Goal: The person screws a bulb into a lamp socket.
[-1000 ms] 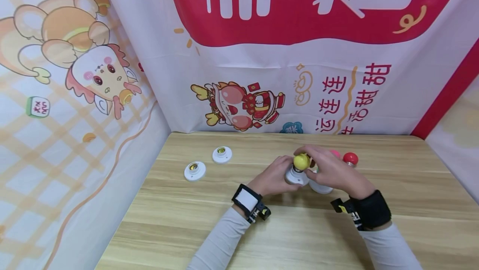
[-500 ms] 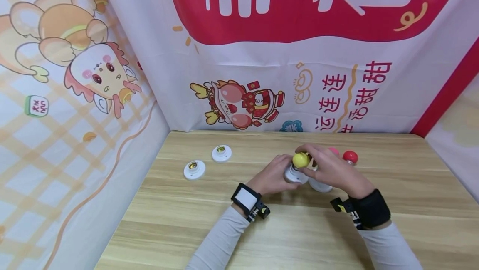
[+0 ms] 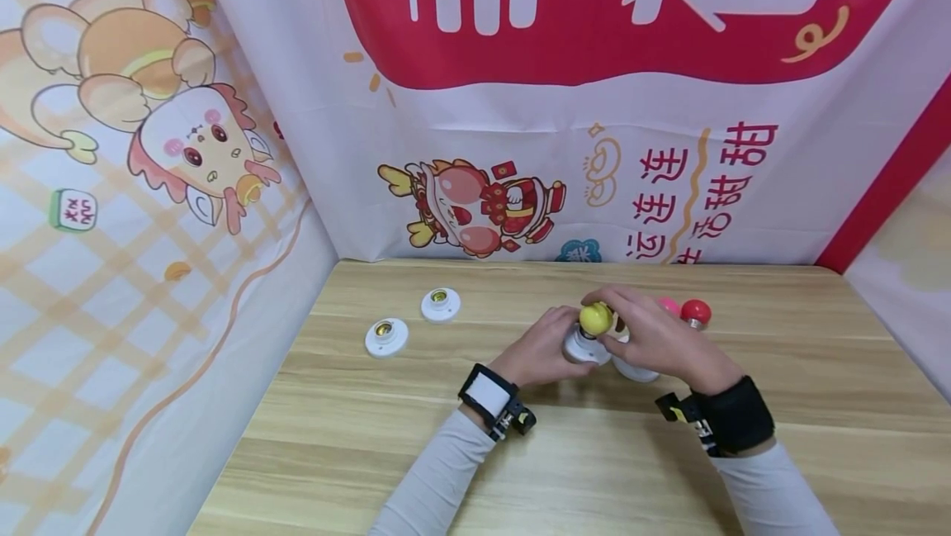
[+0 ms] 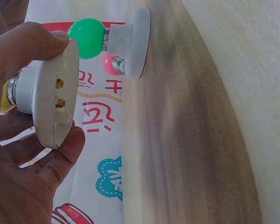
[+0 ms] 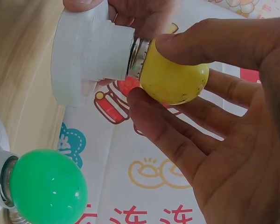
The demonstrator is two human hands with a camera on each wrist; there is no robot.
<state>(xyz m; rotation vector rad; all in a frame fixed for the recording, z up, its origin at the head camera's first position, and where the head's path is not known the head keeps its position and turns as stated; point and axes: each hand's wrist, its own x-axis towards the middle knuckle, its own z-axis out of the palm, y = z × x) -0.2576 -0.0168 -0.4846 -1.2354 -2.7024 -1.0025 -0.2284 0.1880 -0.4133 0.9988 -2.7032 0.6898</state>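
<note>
My left hand (image 3: 546, 352) grips a round white lamp holder (image 3: 582, 348) by its rim. In the left wrist view its hollow underside faces the camera, with two brass screws showing, and it is tilted clear of the tabletop. A yellow light bulb (image 5: 175, 77) sits at the mouth of that holder, part of its silver screw cap still showing outside. Thumb and fingers of my right hand (image 3: 661, 336) pinch the yellow bulb from the side. Just right of this pair, a green bulb (image 4: 87, 38) stands in another white lamp holder (image 4: 141, 42), mostly hidden by my right hand in the head view.
Two white lamp holders without bulbs, one nearer (image 3: 386, 339) and one farther (image 3: 441, 305), lie on the left of the wooden table (image 3: 594, 462). Behind my right hand are a red bulb (image 3: 696, 313) and a pink bulb (image 3: 669, 305). A printed cloth (image 3: 475, 131) hangs along the table's back edge.
Both hands stay nearly in place. The right fingers shift slightly around the yellow bulb, and bulb and holder drift a little to the left.
</note>
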